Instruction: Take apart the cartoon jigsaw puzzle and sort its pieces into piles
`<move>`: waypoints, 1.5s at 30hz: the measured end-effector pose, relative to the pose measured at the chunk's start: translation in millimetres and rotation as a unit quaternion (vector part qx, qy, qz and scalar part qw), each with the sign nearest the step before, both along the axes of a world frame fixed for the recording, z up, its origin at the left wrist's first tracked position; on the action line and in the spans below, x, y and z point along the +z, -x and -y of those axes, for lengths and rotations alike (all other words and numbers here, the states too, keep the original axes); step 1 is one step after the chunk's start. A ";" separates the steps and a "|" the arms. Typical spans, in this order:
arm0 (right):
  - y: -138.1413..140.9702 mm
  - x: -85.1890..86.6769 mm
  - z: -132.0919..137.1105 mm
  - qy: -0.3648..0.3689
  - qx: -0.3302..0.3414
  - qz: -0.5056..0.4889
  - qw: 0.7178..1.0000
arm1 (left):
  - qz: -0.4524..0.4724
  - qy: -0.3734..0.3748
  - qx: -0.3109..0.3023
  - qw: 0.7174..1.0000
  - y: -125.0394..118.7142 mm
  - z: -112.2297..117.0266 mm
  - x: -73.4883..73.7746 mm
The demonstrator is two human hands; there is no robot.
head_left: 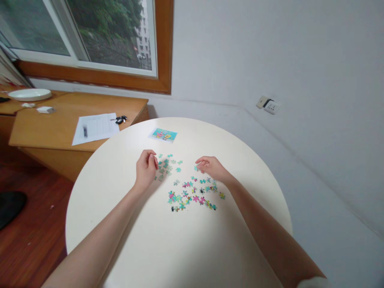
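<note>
Loose jigsaw puzzle pieces lie scattered on a round white table (126, 236). My left hand (145, 171) is closed, its fingers curled in beside a group of teal pieces (166, 164); whatever the fingers may hold is hidden. Over to the right, my right hand (211, 168) hovers low with loosely bent fingers apart. A single teal piece (196, 168) lies by its fingertips. Nearer to me is a cluster of multicoloured pieces (195, 198) in pink, teal, yellow and black. Beyond both hands rests a small picture card (164, 135) with cartoon figures on teal.
At the left a wooden desk (64, 114) adjoins the table, bearing a sheet of paper (97, 127), keys (121, 119), a small white box (45, 109) and a white round plate (30, 95). Behind stands a white wall with a socket (272, 106) and a wood-framed window (164, 48).
</note>
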State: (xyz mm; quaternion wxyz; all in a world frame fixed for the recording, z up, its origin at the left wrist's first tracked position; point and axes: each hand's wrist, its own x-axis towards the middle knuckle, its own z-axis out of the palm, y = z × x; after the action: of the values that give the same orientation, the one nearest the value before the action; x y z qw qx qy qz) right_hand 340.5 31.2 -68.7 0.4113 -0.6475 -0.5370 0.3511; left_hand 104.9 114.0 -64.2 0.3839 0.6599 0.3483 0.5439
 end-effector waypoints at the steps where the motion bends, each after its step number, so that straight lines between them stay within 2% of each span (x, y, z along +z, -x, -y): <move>1: 2.0 -3.1 -6.9 0.009 0.004 -0.001 1.000 | -0.003 0.000 0.001 1.000 0.3 -0.3 -0.3; 6: 9.5 -14.2 -35.6 0.053 0.011 0.025 0.998 | -0.015 0.000 0.021 1.000 4.2 -6.1 -4.0; 11: 13.4 -12.0 -47.4 0.080 0.029 0.045 0.995 | -0.020 0.003 0.040 0.999 7.4 -13.4 -8.1; 19: 17.8 -3.2 -51.5 0.103 0.045 0.092 0.989 | -0.021 0.007 0.038 0.999 6.3 -12.2 -7.6; 26: 19.4 -5.4 -50.5 0.085 0.027 0.126 0.988 | -0.031 0.005 0.053 0.998 8.1 -14.1 -6.7; 31: 18.8 -13.9 -45.1 0.052 -0.011 0.114 0.992 | -0.037 -0.010 0.086 0.996 14.7 -18.2 -4.9; 34: 22.7 -17.2 -40.3 0.031 -0.045 0.109 0.993 | -0.090 -0.014 0.111 0.990 19.7 -21.6 -1.3; 36: 28.6 -16.6 -37.1 0.021 -0.051 0.109 0.993 | -0.173 -0.012 0.113 0.978 22.1 -23.1 0.2; 38: 37.0 -14.2 -34.7 0.017 -0.041 0.127 0.991 | -0.281 -0.019 0.095 0.955 24.2 -22.3 -0.9; 40: 47.1 -11.1 -33.9 0.046 -0.019 0.182 0.982 | -0.392 -0.039 0.072 0.916 27.6 -18.4 -5.9; 42: 58.1 -9.2 -35.2 0.103 0.006 0.254 0.962 | -0.487 -0.052 0.062 0.870 33.3 -11.9 -13.9; 45: 73.5 -11.1 -40.7 0.144 0.027 0.336 0.930 | -0.576 -0.031 0.061 0.814 43.3 -2.0 -26.6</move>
State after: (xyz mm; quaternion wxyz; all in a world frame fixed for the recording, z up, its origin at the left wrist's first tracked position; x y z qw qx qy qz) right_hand 267.0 71.9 -79.8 0.0996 -0.7654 -0.6044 0.1973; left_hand 61.6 116.0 -90.9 0.0584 0.8417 0.5280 0.0969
